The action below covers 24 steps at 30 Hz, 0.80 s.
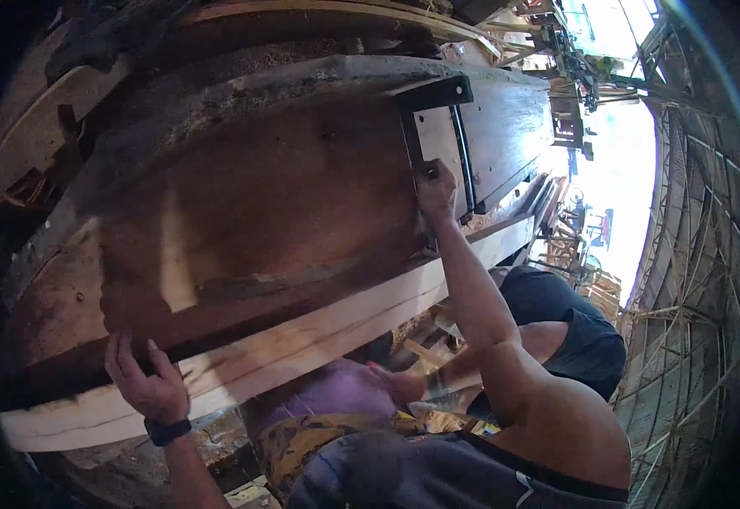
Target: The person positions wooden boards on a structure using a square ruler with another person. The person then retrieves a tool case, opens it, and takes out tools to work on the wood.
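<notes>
A broad brown wooden slab [302,187] lies before me, with a pale squared timber [302,343] along its near edge. My left hand [148,386], with a dark band on its wrist, rests at the timber's left end. Its fingers are stretched out and spread against the slab's edge. Farther right, my right hand [436,191] is closed around a dark bar [411,140] of a black frame-like piece that crosses the slab. That frame has a holed end plate [459,90] and a second dark bar [463,157]. My right fingertips are partly hidden.
Close on the right, another person [557,314] in dark clothing bends low, an arm reaching under the timber beside purple cloth [336,392]. Long wooden strips [344,8] lie beyond the slab. A lattice-framed wall [692,254] stands at right, near a bright opening [616,204].
</notes>
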{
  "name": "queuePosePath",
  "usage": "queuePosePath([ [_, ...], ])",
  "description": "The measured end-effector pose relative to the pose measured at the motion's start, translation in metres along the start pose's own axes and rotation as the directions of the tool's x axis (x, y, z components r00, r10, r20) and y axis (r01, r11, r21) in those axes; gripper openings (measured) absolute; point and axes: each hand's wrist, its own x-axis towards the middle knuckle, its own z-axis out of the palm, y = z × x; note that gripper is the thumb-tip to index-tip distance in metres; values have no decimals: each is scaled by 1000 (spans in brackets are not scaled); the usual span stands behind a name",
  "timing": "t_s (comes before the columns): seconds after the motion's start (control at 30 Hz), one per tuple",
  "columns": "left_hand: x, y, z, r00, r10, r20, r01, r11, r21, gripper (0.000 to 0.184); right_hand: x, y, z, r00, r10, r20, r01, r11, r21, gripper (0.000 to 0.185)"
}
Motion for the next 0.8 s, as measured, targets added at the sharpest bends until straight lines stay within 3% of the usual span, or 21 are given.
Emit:
queuePosePath([
  [0.17,0,-2,1,998,-36,55,37,999,-13,35,5,5,4,1000,1,31,-2,1000,23,17],
  [0.27,-2,-8,1,998,20,52,-19,1000,-9,36,4,-13,-5,998,32,61,-32,999,-4,17],
  [0.37,0,-6,0,998,12,55,-9,999,-41,46,8,-16,-3,995,44,88,-47,998,33,16],
  [0.47,41,21,-4,988,149,-28,-152,979,-133,60,10,-20,-2,996,7,91,-5,1000,-23,16],
  [0.57,140,106,-19,835,501,-227,-531,842,-97,75,10,-15,2,998,-13,66,14,1000,-17,13],
  [0.67,216,175,-4,807,580,-110,-584,812,-6,80,8,-4,7,997,-60,41,59,998,34,11],
  [0.73,239,193,24,816,577,32,-576,807,127,80,8,-14,4,998,14,57,-17,999,51,10],
  [0.8,251,213,20,869,267,417,-361,918,164,73,13,-17,5,998,7,57,-10,998,55,10],
])
